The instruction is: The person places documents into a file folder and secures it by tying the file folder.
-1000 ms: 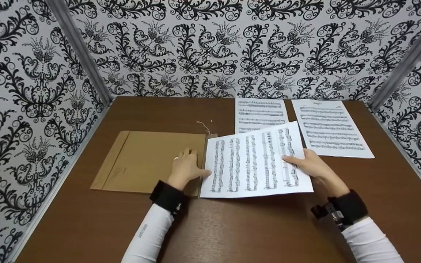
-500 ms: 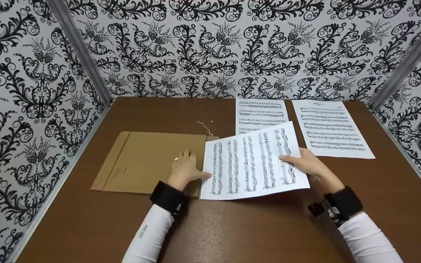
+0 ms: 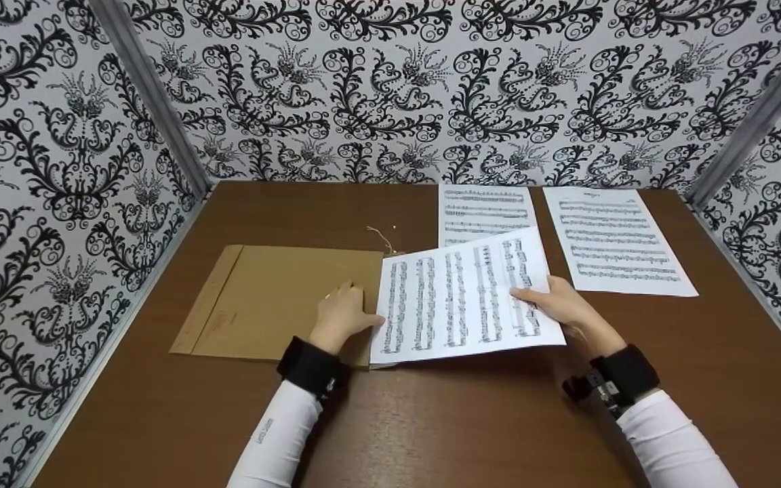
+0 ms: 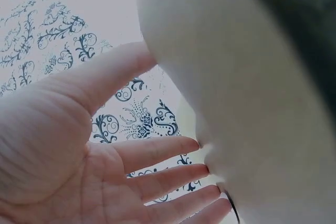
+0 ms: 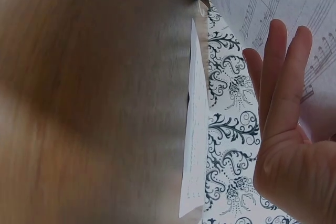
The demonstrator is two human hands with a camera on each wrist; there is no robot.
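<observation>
A brown paper envelope (image 3: 289, 281) lies flat on the left of the table. My left hand (image 3: 343, 315) rests on it with fingers spread, the thumb at its right-hand edge. In the left wrist view, the straight fingertips of that hand (image 4: 152, 166) touch the envelope (image 4: 247, 114). A sheet of music (image 3: 462, 298) lies turned sideways, its left end at the envelope's right edge and its right end raised. My right hand (image 3: 563, 305) pinches that raised end, thumb on top. Seen from the right wrist, the fingers (image 5: 286, 87) extend along the sheet's underside.
Two more sheets of music lie at the back right: one sheet (image 3: 485, 210) partly covered by the held one, the other sheet (image 3: 621, 240) in full view. A thin white string (image 3: 380, 237) lies by the envelope's top corner. Patterned walls (image 3: 390, 88) enclose the brown table (image 3: 431, 427).
My right hand has moved left with the sheet of music, and less of the sheet shows right of the envelope's edge. The left hand stays in nearly the same place.
</observation>
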